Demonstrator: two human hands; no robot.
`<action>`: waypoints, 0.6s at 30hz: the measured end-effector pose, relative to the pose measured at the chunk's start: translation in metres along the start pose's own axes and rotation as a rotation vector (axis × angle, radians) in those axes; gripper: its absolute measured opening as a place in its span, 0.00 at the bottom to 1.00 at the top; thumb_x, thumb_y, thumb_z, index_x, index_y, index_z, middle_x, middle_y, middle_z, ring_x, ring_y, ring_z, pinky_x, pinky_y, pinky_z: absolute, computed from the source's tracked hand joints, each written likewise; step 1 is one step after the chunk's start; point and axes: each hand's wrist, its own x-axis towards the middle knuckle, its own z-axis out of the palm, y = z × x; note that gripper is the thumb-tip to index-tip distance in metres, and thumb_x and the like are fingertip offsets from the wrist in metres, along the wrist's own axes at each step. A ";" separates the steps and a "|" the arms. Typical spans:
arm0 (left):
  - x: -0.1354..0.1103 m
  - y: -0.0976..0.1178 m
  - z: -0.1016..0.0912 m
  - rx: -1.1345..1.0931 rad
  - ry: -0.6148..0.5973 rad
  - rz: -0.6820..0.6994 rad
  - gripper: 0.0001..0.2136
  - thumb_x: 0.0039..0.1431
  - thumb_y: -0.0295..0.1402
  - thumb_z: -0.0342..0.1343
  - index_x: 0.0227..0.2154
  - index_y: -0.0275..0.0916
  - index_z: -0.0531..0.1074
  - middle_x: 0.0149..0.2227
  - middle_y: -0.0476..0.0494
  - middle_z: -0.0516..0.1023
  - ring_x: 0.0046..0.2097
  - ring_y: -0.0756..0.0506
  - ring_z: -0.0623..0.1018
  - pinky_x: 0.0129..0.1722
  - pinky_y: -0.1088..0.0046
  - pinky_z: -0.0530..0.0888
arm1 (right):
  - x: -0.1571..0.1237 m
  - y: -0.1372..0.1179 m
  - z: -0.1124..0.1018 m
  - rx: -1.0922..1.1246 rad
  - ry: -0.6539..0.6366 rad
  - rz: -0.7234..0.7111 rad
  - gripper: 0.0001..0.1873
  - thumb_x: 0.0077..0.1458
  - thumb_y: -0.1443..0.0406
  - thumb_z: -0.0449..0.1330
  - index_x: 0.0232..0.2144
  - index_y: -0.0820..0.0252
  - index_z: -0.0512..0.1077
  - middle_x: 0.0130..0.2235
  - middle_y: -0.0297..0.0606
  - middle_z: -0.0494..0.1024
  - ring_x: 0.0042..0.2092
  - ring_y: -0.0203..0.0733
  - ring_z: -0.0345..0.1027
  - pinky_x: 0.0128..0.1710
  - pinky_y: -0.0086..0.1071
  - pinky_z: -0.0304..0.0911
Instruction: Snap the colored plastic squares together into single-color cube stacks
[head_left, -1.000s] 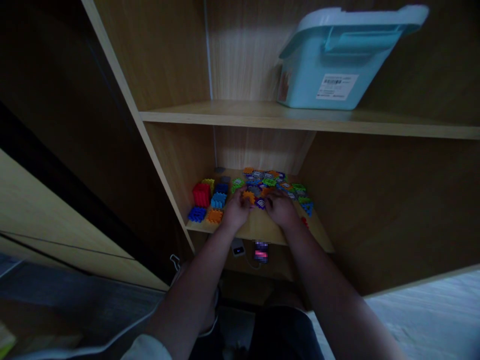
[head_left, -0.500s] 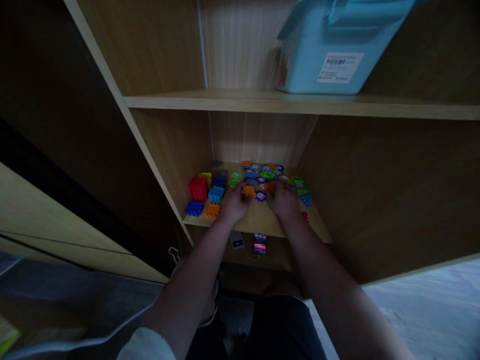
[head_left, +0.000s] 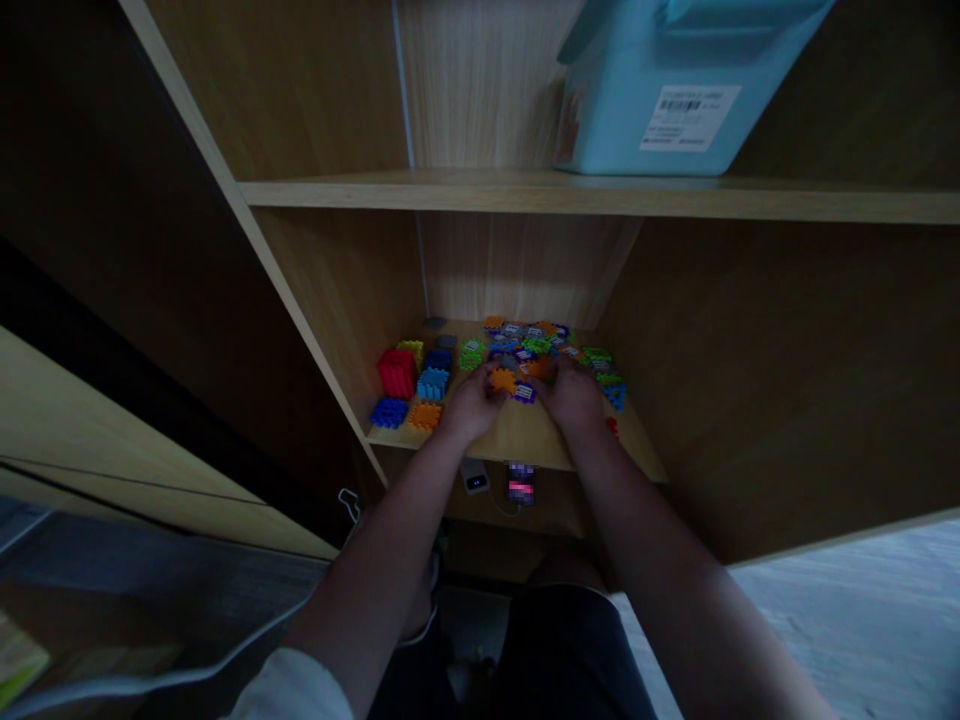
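Observation:
Both my hands reach into the lower shelf of a wooden cabinet. My left hand is closed on an orange toothed plastic tile. My right hand is closed beside it, its fingers at another orange tile and touching a purple tile. Behind the hands lies a loose heap of coloured tiles. To the left stand assembled cubes: a red cube, a light blue cube, a dark blue piece and an orange piece.
A light blue lidded plastic bin with a white label sits on the shelf above. Below the lower shelf hang a small white device and a glowing pink screen. Cabinet walls close in left and right. Dark floor lies below.
The view has tilted slightly, so the shelf and bin sit a little higher in the picture. My hands have stayed close together at the tiles, the left still on the orange one.

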 end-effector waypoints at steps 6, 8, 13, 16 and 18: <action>-0.003 0.004 0.000 0.020 0.002 0.015 0.26 0.64 0.25 0.64 0.64 0.40 0.70 0.51 0.41 0.85 0.48 0.44 0.85 0.52 0.67 0.80 | 0.000 -0.001 0.000 0.037 0.013 0.015 0.18 0.64 0.59 0.65 0.52 0.62 0.76 0.47 0.53 0.84 0.50 0.58 0.78 0.48 0.42 0.69; -0.005 0.007 0.000 0.051 0.014 0.019 0.26 0.64 0.26 0.65 0.64 0.41 0.71 0.50 0.41 0.85 0.48 0.44 0.85 0.51 0.67 0.80 | 0.000 -0.002 -0.001 0.045 0.057 -0.006 0.17 0.64 0.60 0.65 0.50 0.63 0.76 0.48 0.55 0.83 0.51 0.60 0.76 0.50 0.44 0.68; -0.006 0.008 -0.002 0.090 0.061 0.034 0.26 0.64 0.29 0.65 0.64 0.40 0.71 0.49 0.40 0.85 0.46 0.42 0.84 0.50 0.65 0.81 | -0.005 -0.008 -0.008 0.236 0.192 -0.315 0.12 0.69 0.57 0.59 0.46 0.58 0.76 0.51 0.50 0.82 0.55 0.57 0.73 0.60 0.48 0.65; -0.005 0.007 -0.003 0.035 0.056 0.072 0.25 0.63 0.26 0.62 0.63 0.40 0.72 0.53 0.39 0.84 0.50 0.41 0.84 0.55 0.63 0.80 | -0.011 -0.016 -0.011 0.352 0.147 -0.590 0.11 0.69 0.55 0.61 0.46 0.55 0.76 0.57 0.47 0.81 0.60 0.56 0.71 0.64 0.49 0.63; -0.006 0.007 -0.004 0.005 0.042 0.106 0.26 0.61 0.23 0.60 0.63 0.39 0.72 0.57 0.38 0.83 0.54 0.41 0.84 0.58 0.63 0.78 | -0.014 -0.020 -0.011 0.387 0.099 -0.682 0.13 0.68 0.55 0.63 0.49 0.55 0.75 0.61 0.47 0.79 0.63 0.56 0.70 0.66 0.51 0.62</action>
